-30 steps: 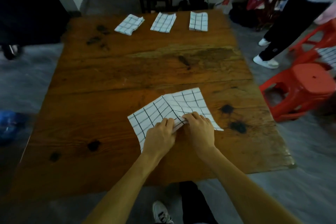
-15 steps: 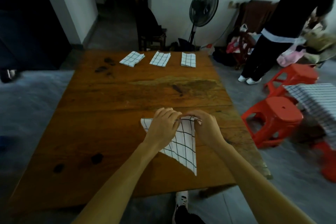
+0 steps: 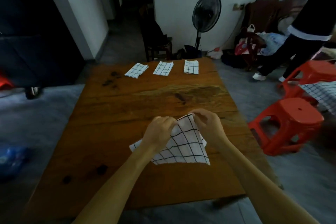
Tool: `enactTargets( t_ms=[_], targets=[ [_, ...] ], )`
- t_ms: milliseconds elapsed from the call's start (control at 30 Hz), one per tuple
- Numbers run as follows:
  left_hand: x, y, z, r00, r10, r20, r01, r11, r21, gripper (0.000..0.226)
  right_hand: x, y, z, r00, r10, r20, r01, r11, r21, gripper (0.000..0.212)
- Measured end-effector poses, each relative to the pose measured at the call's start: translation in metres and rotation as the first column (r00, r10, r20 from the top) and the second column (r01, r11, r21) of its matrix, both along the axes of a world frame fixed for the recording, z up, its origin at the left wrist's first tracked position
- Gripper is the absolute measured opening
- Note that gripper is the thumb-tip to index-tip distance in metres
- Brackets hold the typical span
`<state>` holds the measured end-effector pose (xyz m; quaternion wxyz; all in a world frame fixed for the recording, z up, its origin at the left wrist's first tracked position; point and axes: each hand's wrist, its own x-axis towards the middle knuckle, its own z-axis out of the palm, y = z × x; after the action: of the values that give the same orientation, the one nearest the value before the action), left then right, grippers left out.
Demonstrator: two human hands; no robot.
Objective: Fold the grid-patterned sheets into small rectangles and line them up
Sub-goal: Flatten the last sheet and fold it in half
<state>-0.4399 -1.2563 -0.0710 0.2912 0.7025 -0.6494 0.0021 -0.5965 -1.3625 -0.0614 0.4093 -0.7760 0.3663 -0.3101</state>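
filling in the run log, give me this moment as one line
step: folding fourth grid sheet | left hand and right hand: pinching its top corner, lifted | done: three folded sheets in row at table far edge

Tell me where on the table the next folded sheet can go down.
Free: the far edge of the table right of the three folded sheets, near that corner; also the wide bare wood between that row and the hands. Crowded: the near middle, where the left hand and right hand pinch the sheet above the wood.
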Motion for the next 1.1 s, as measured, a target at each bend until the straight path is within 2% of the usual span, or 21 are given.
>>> enactTargets(
  t_ms=[67, 133, 200, 267, 433, 600, 700, 867, 967, 1033, 1100],
  targets=[
    [0.001, -0.003, 0.002, 0.999, 0.039, -0.027, -0.037, 0.997, 0.06, 0.038, 0.001, -0.007, 0.003, 0.999, -0.021, 0.042, 0.015, 0.99, 0.139, 0.017],
    [0.003, -0.008, 0.0, 0.995, 0.088, -0.046, -0.084, 0.993, 0.088, 0.03, 0.002, -0.011, 0.004, 0.995, 0.017, 0.094, -0.039, 0.971, 0.237, 0.024],
    [0.003, -0.012, 0.001, 0.993, 0.105, -0.053, -0.1, 0.99, 0.103, 0.028, 0.003, -0.012, 0.004, 0.992, 0.118, 0.039, -0.123, 0.977, 0.173, 0.029],
    [0.0, -0.014, 0.004, 0.994, 0.098, -0.054, -0.093, 0.992, 0.089, 0.028, 0.007, -0.014, 0.006, 0.99, 0.141, -0.022, -0.139, 0.987, 0.075, 0.02],
    [0.001, -0.008, 0.005, 0.994, 0.102, -0.048, -0.1, 0.994, 0.044, 0.033, 0.012, -0.022, 0.013, 0.993, 0.091, 0.076, -0.096, 0.993, 0.063, 0.024],
    [0.007, 0.011, -0.013, 0.943, 0.233, -0.236, -0.204, 0.969, 0.139, 0.024, 0.009, -0.032, 0.028, 0.987, 0.03, 0.159, -0.043, 0.996, 0.079, 0.016],
    [0.007, 0.021, -0.022, 0.921, 0.278, -0.271, -0.236, 0.955, 0.178, 0.016, 0.01, -0.037, 0.032, 0.991, 0.045, 0.123, -0.046, 0.999, 0.007, 0.019],
    [0.018, 0.03, -0.027, 0.89, 0.401, -0.215, -0.298, 0.871, 0.391, 0.039, 0.011, -0.038, 0.039, 0.995, 0.04, 0.087, -0.03, 0.993, -0.111, 0.015],
    [0.01, 0.019, -0.004, 0.908, 0.347, -0.237, -0.269, 0.914, 0.305, 0.064, 0.017, -0.031, 0.039, 0.991, 0.127, -0.041, -0.133, 0.964, -0.229, 0.015],
    [-0.002, 0.003, 0.014, 0.919, 0.269, -0.29, -0.2, 0.948, 0.247, 0.057, 0.023, -0.024, 0.037, 0.978, 0.184, -0.094, -0.204, 0.937, -0.284, 0.014],
    [-0.012, -0.01, 0.026, 0.889, 0.208, -0.407, -0.142, 0.972, 0.186, 0.029, 0.028, -0.019, 0.036, 0.965, 0.243, -0.098, -0.262, 0.906, -0.331, 0.013]
  ],
)
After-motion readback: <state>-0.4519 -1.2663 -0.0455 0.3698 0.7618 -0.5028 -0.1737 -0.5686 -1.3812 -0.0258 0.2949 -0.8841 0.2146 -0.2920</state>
